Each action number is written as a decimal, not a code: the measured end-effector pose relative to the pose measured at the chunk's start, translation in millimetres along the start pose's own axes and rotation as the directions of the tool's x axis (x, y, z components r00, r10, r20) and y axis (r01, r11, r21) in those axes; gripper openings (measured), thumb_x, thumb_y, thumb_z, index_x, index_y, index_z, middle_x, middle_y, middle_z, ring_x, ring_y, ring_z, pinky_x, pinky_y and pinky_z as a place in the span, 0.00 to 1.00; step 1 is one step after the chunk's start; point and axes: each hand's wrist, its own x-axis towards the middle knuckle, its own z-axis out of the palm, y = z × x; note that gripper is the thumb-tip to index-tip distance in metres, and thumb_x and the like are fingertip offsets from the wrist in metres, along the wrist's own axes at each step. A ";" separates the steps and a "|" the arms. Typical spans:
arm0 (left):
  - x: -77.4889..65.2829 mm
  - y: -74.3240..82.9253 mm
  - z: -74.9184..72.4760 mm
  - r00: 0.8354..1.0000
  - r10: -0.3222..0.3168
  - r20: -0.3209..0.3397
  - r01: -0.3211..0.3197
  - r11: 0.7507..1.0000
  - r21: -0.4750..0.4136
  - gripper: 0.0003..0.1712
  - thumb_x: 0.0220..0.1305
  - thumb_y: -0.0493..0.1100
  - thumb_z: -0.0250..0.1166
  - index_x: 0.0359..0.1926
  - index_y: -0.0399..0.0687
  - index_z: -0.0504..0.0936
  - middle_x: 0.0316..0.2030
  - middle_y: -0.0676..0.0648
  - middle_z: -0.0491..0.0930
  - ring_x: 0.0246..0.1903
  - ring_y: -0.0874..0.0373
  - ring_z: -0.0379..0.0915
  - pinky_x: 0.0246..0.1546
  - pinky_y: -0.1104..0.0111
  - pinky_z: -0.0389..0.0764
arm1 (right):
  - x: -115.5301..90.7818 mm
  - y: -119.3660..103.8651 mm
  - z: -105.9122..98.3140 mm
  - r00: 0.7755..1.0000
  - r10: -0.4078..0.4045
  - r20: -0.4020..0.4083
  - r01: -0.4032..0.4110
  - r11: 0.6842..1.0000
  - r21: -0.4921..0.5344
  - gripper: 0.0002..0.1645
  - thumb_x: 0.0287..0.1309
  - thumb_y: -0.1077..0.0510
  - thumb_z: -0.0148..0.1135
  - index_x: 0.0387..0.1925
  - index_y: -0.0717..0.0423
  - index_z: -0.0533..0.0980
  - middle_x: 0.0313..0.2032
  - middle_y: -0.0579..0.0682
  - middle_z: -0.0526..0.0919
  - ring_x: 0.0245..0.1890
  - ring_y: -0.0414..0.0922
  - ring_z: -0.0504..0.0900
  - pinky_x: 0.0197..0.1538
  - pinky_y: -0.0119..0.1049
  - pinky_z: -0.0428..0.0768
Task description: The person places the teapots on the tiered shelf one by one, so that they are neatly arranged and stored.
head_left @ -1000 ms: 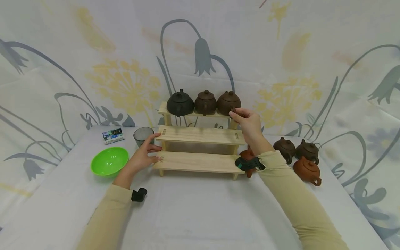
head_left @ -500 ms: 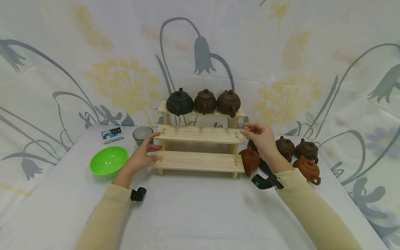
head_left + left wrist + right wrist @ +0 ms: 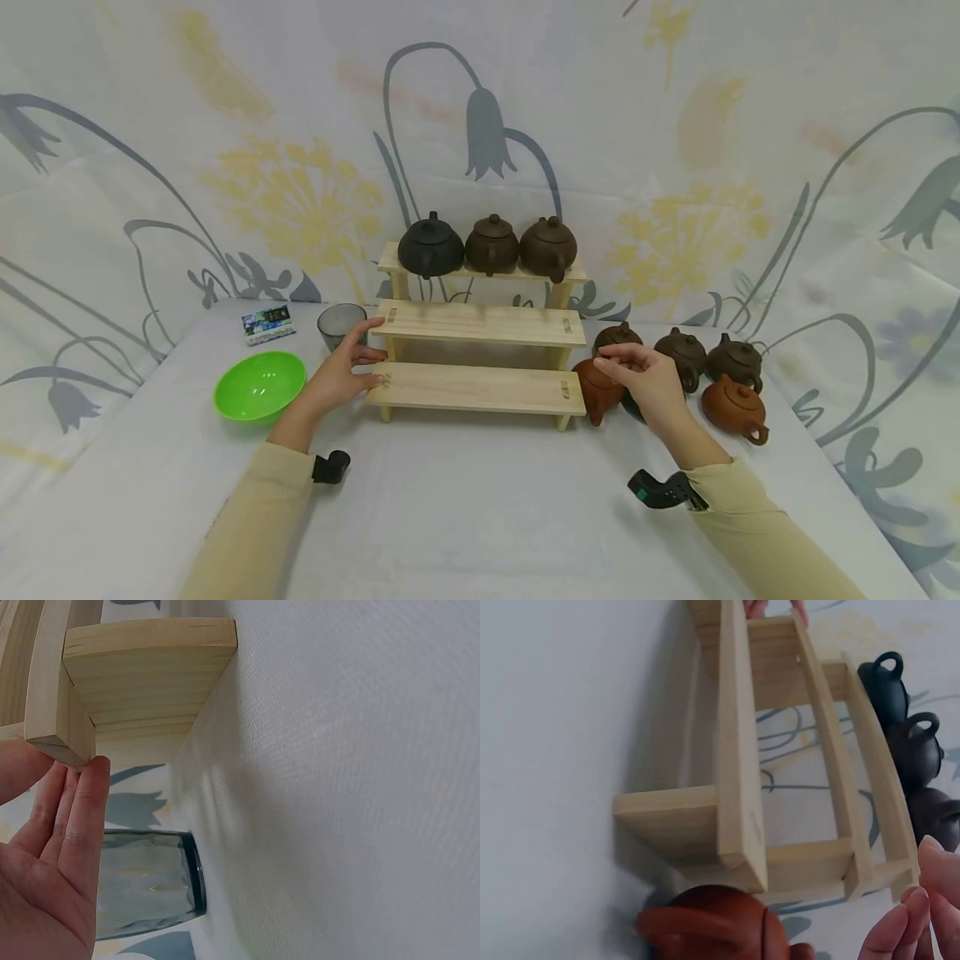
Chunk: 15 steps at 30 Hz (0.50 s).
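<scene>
A three-tier wooden shelf stand [image 3: 480, 321] occupies the middle of the table. My left hand [image 3: 341, 375] pinches the left end of its lowest board, thumb on one face and fingers on the other, as the left wrist view shows. On the top tier sit a black teapot [image 3: 431, 246] and two brown teapots [image 3: 492, 245], [image 3: 548, 247]. My right hand [image 3: 652, 387] hovers right of the stand, fingers loosely bent, holding nothing. It is over a cluster with a reddish-brown teapot [image 3: 596, 392] and a dark brown one [image 3: 618, 335] behind it; a black shape beneath is mostly hidden.
Farther right stand two dark brown teapots [image 3: 681, 354], [image 3: 736, 362] and an orange-brown teapot [image 3: 737, 407]. To the left are a green bowl [image 3: 260, 387], a glass cup [image 3: 339, 323] and a small patterned box [image 3: 268, 325]. A floral cloth [image 3: 480, 125] hangs behind.
My right hand has let go of the rightmost teapot on the top tier and moved down and right to the teapots beside the stand. The left hand stays on the stand.
</scene>
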 end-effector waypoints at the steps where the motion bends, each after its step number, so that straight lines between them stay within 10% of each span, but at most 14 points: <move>1: 0.0 0.0 0.0 1.000 -0.002 0.001 0.002 1.000 -0.001 0.48 0.53 0.22 0.62 0.70 0.50 0.51 0.49 0.29 0.73 0.53 0.35 0.67 0.53 0.46 0.68 | -2.6 1.6 -0.9 1.000 0.005 0.000 -0.005 1.000 -0.008 0.26 0.54 0.55 0.67 0.48 0.72 0.74 0.29 0.40 0.76 0.31 0.37 0.73 0.35 0.28 0.76; 15: -0.1 -0.9 -0.4 1.000 0.000 0.004 0.000 1.000 0.002 0.49 0.53 0.22 0.62 0.70 0.52 0.51 0.49 0.29 0.73 0.53 0.35 0.67 0.54 0.46 0.67 | -28.8 40.5 -11.5 0.997 0.083 -0.003 -0.083 0.994 -0.071 0.25 0.52 0.55 0.68 0.46 0.70 0.76 0.29 0.43 0.80 0.33 0.46 0.77 0.35 0.32 0.78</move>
